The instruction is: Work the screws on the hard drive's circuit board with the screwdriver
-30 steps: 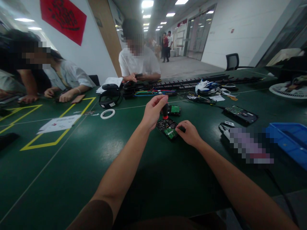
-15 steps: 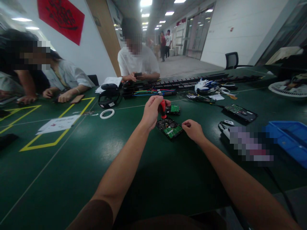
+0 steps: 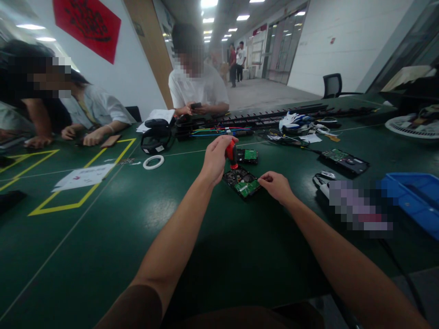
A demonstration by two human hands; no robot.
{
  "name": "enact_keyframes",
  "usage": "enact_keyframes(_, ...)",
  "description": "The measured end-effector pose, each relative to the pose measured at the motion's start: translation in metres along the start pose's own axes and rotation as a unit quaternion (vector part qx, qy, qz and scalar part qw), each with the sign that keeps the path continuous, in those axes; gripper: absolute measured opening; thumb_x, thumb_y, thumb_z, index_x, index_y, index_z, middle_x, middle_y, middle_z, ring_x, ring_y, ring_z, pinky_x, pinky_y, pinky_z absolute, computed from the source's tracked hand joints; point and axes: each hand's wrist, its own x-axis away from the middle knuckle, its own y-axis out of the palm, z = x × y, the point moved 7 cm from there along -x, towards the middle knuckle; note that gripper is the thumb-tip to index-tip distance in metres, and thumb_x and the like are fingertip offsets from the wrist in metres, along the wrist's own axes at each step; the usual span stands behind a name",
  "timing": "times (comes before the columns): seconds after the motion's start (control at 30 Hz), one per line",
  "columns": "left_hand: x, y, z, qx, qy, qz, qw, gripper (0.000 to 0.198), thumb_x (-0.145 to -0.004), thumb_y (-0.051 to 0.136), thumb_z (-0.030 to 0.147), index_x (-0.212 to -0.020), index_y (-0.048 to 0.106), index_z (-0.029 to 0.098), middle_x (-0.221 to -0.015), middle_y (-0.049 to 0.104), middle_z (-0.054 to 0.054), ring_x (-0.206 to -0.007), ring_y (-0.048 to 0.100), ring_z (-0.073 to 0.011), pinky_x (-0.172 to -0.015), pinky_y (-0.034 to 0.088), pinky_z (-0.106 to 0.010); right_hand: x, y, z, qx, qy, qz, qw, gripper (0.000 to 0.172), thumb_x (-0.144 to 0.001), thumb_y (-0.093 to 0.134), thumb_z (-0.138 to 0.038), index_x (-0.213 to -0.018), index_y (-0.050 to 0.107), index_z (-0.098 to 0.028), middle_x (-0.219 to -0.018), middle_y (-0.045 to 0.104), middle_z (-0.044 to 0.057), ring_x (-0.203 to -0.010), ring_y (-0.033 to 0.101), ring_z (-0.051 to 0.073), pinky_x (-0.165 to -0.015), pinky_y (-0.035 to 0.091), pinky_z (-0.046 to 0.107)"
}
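Note:
My left hand is closed around the handle of a red and black screwdriver, which stands nearly upright. Its tip points down onto a hard drive with a green circuit board, lying on the green table. At the drive's right corner, the fingers of my right hand are pinched against its edge. A second hard drive, also showing a green board, lies just behind, partly hidden by my left hand and the screwdriver.
Another hard drive and a blue bin are to the right. A white tape ring and a black headset lie left. Cables and gloves are farther back. People sit across the table.
My right fingers have shifted slightly left along the drive's corner. The left hand has turned a little around the screwdriver handle, which stays over the same drive.

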Motion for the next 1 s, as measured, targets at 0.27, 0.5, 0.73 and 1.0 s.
enact_keyframes(0.27,0.003,0.009,0.007,0.057,-0.004,-0.052,0.997,0.017,-0.095,0.055,0.023,-0.089,0.070,0.020,-0.084,0.065,-0.002,-0.076,0.065,-0.0135,-0.074,0.056,-0.028,-0.001,0.001,-0.001,0.014,-0.015,-0.001,1.000,0.013,-0.088,0.070,-0.033,-0.088,0.077,-0.022,-0.087,0.078,0.002,-0.079,0.069,0.018,-0.070,0.047,0.030)
enact_keyframes(0.5,0.003,0.012,0.001,0.096,0.018,-0.033,0.995,0.025,-0.101,0.049,0.030,-0.082,0.062,0.021,-0.080,0.060,-0.001,-0.070,0.061,-0.0110,-0.069,0.055,-0.025,-0.002,0.002,-0.001,0.014,-0.014,-0.013,1.000,0.012,-0.088,0.069,-0.031,-0.091,0.077,-0.022,-0.088,0.078,0.002,-0.079,0.069,0.018,-0.070,0.047,0.029)
enact_keyframes(0.73,0.002,0.008,-0.005,0.054,0.043,-0.025,0.997,0.021,-0.094,0.071,0.038,-0.102,0.057,0.025,-0.082,0.063,0.003,-0.063,0.060,-0.0091,-0.058,0.049,-0.023,-0.001,0.002,-0.002,0.018,-0.013,-0.015,1.000,0.016,-0.090,0.069,-0.036,-0.092,0.077,-0.023,-0.089,0.078,0.002,-0.079,0.069,0.018,-0.070,0.047,0.030)
enact_keyframes(1.0,0.004,0.009,-0.005,0.037,0.069,-0.002,0.997,0.027,-0.094,0.071,0.045,-0.090,0.057,0.023,-0.083,0.066,0.001,-0.075,0.064,-0.0111,-0.070,0.052,-0.024,0.002,0.003,-0.005,0.020,-0.021,-0.010,1.000,0.021,-0.091,0.071,-0.043,-0.090,0.075,-0.022,-0.084,0.077,0.002,-0.074,0.067,0.017,-0.067,0.047,0.030)
